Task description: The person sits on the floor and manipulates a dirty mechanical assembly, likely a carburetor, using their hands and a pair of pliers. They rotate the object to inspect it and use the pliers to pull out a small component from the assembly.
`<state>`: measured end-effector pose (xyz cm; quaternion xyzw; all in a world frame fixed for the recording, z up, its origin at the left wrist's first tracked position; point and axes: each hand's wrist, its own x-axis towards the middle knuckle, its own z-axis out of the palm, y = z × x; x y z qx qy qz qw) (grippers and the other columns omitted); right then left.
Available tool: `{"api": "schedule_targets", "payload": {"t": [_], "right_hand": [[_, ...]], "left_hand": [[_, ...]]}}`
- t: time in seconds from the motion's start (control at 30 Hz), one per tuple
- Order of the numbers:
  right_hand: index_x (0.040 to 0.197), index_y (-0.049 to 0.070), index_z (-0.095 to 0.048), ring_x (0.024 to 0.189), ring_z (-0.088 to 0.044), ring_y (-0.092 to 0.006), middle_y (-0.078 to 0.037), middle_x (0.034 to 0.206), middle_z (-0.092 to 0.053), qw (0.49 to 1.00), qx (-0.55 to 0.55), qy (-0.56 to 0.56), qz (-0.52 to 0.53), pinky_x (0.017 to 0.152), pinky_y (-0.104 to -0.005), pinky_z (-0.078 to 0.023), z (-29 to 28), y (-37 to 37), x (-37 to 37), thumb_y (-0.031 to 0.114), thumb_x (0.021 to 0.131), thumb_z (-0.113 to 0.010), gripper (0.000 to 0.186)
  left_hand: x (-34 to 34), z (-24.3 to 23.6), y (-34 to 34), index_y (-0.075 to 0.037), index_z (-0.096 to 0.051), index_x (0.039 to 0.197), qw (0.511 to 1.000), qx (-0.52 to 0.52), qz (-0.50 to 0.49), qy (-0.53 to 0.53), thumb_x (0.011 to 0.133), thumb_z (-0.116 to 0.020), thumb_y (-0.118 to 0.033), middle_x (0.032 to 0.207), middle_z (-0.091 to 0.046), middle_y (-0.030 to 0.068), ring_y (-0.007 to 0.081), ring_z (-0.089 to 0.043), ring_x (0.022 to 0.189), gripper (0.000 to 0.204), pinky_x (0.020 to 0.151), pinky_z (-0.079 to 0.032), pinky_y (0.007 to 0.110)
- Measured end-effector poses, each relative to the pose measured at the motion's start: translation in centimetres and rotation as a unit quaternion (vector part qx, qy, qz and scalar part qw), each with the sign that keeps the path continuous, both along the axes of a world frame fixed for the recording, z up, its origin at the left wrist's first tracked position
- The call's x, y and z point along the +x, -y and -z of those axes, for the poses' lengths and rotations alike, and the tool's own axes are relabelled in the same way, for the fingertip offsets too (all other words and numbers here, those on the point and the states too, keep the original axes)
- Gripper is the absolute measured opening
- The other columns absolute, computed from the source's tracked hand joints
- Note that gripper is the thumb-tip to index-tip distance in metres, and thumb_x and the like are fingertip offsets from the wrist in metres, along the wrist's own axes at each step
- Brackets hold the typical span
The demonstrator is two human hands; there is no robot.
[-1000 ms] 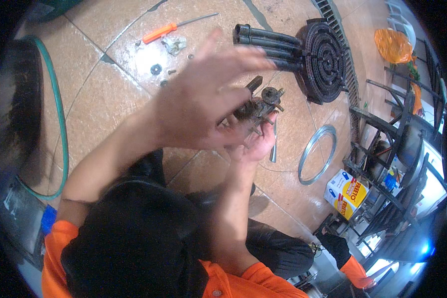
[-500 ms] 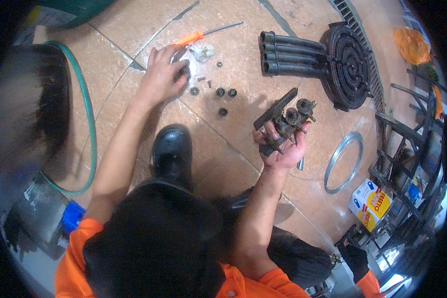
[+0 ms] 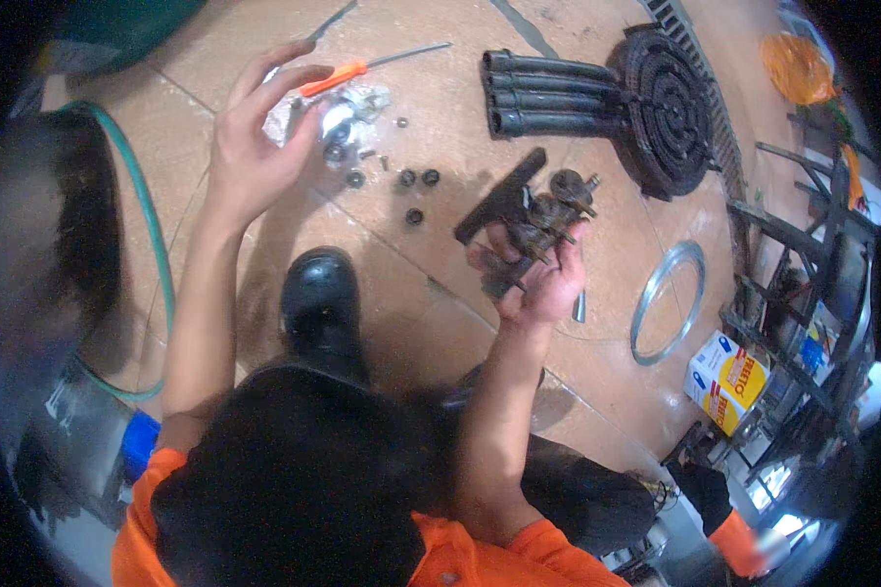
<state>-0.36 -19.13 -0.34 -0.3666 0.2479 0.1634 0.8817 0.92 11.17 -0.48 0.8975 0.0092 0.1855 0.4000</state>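
Head view, and the grimy metal valve assembly [image 3: 548, 213] is up above the tiled floor [image 3: 597, 391], gripped in the right hand [image 3: 548, 286], fingers curled around its underside. A dark flat bar [image 3: 502, 196] runs along its left; whether it's fixed on, I can't tell. Left of the assembly, round black parts [image 3: 415, 217] and small screws [image 3: 384, 162] lie loose. Farther left of it hovers the left hand [image 3: 250, 152], thumb and fingers spread wide, nothing visible in their grip. Beyond the assembly on that side: an orange-handled screwdriver [image 3: 334, 78]. Beyond it to the right, well apart, sits the ring burner [image 3: 664, 112] with its four pipes [image 3: 553, 96]; right of it, a wire coil [image 3: 636, 331]. Progress? Looks partly dismantled: assembly apart from burner, small pieces out and unfitted; how much is left doesn't show.
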Motion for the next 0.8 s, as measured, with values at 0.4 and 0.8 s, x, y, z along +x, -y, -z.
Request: {"api": "schedule_targets", "payload": {"t": [0.4, 0.8], "right_hand": [[0.138, 0.000, -0.044, 0.108, -0.061, -0.0390, -0.023, 0.128, -0.057, 0.993, 0.096, 0.075, -0.003, 0.087, -0.0577, -0.053, -0.8, 0.3, -0.3, 0.055, 0.103, -0.028, 0.067], [0.142, -0.001, -0.040, 0.119, -0.057, -0.0360, -0.022, 0.134, -0.054, 0.984, 0.119, 0.125, -0.031, 0.101, -0.0491, -0.046, -1.1, -0.1, -0.4, 0.050, 0.105, -0.028, 0.065]], "left_hand": [[1.2, -4.6, 10.4, -0.006, -0.063, 0.109, 0.965, -0.051, 0.254, 0.048, 0.068, -0.081, -0.021, 0.145, -0.043, 0.0211, 0.0450, -0.037, 0.137, 0.047, 0.112, -0.030, 0.055], [2.3, -4.0, 11.0, -0.004, -0.063, 0.099, 0.950, -0.063, 0.290, 0.096, 0.072, -0.079, -0.018, 0.143, -0.047, 0.0186, 0.0472, -0.035, 0.139, 0.034, 0.109, -0.022, 0.071]]}}
